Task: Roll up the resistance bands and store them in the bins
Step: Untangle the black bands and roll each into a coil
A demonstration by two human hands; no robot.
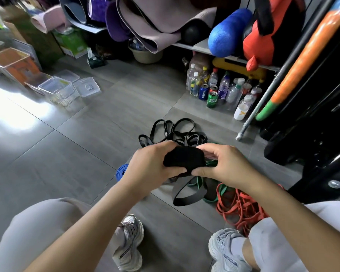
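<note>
A black band roll (183,159) is held up over the floor btwn both hands, just below frame ctr. It is gripped by the left hand (153,165) from the 9 o'clock side, fingers curled over the top and thumb pressed in underneath. The right hand (226,165) is closed on it from 3 o'clock, thumb and fingertips pinching the end of the roll. The unrolled tail (185,200) of the same band hangs from the roll toward 6 o'clock and rests on the grey tile floor (77,154) as a flat loop.

More loose black bands (175,132) are heaped on the floor at 12 o'clock from the hands, just beyond the knuckles. A blue band (121,172) is partly hidden behind the left wrist at 9 o'clock. Green bands (209,200) lie under and beside the tail at approx. 5 o'clock, w/ a tangle of red bands (241,195) touching them further toward 4 o'clock (part hidden by the right forearm).

Clear bins (57,91) are set well apart from the bands at 10 o'clock, near the frame's left edge, w/ a clear lid (87,87) lying flat just beside them. Bottles and cans (214,89) are grouped on the floor at 1 o'clock, under a shelf (186,46) loaded w/ mats (145,22) and a blue foam roller (229,32). Two sneakers (129,246) are seen at 6 o'clock.
</note>
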